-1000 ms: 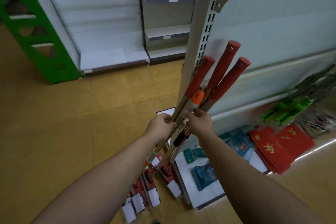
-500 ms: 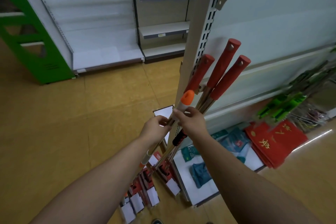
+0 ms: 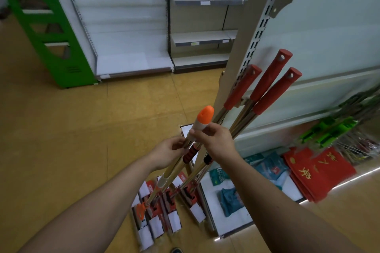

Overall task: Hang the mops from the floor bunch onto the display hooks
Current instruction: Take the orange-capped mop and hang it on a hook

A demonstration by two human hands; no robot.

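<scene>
One orange-capped mop has risen higher, right hand pinching it.

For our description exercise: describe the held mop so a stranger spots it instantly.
Find the slotted shelf upright with mops bunched beside it. The left hand and right hand grip the orange-capped mop. Only its tip is orange over white; neighbours have long red grips.

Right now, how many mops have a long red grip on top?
3, fanned out beside the slotted upright: left red grip, middle red grip reaching highest, right red grip. The orange-tipped mop is not counted.
</scene>
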